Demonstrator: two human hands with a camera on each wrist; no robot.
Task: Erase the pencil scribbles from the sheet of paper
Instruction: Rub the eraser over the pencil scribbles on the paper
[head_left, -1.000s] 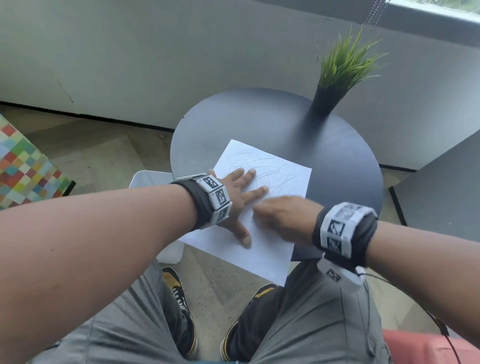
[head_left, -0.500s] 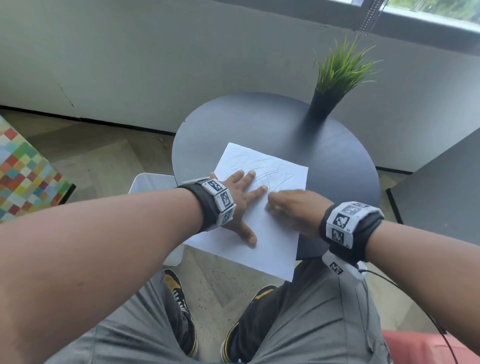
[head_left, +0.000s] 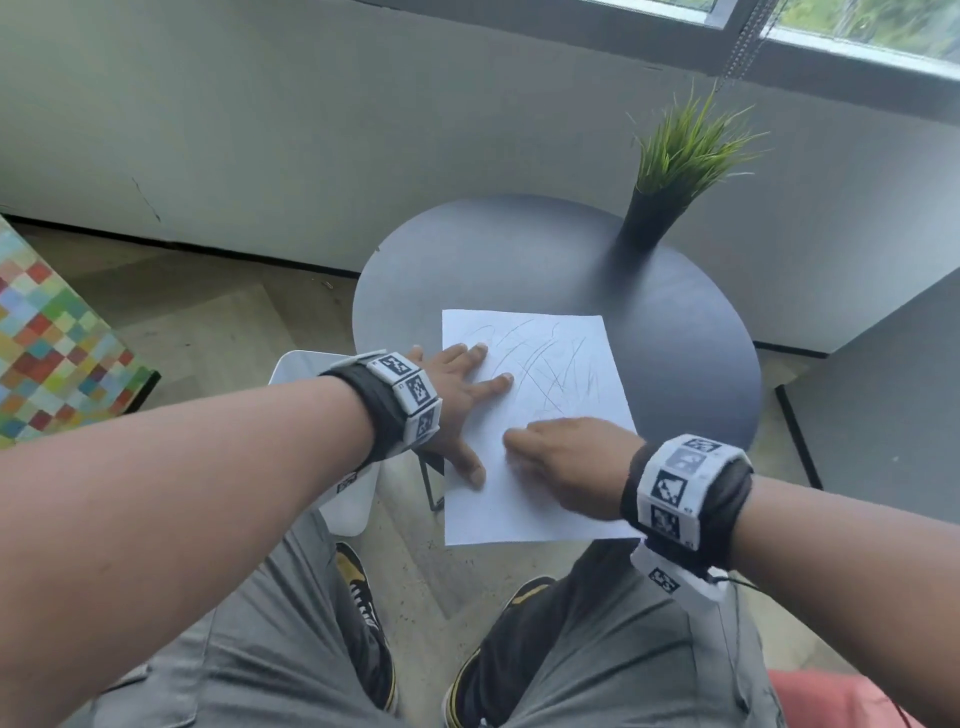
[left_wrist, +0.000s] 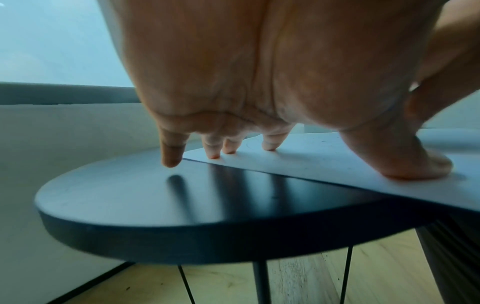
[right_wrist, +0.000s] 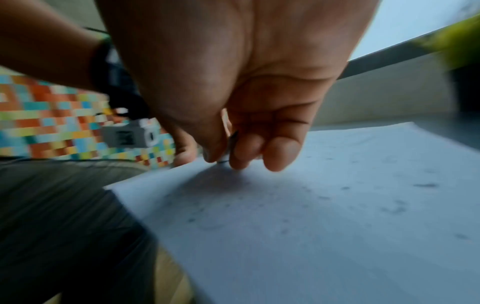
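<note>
A white sheet of paper lies on the round dark table, its near end hanging over the edge. Grey pencil scribbles cover its far half. My left hand lies flat with fingers spread, pressing the sheet's left side; in the left wrist view the left hand has the thumb and three fingertips on the paper and the little finger on the table. My right hand is curled over the sheet's middle. In the right wrist view the right hand pinches a small eraser, mostly hidden, against the paper.
A green plant in a black vase stands at the table's far right. A white stool sits left of the table, a chequered block further left, and a grey surface at right. My knees are below the sheet.
My right hand moved away from the left thumb, then back toward the sheet's near middle. The sheet now lies squarer to my view. The left hand stays flat on it.
</note>
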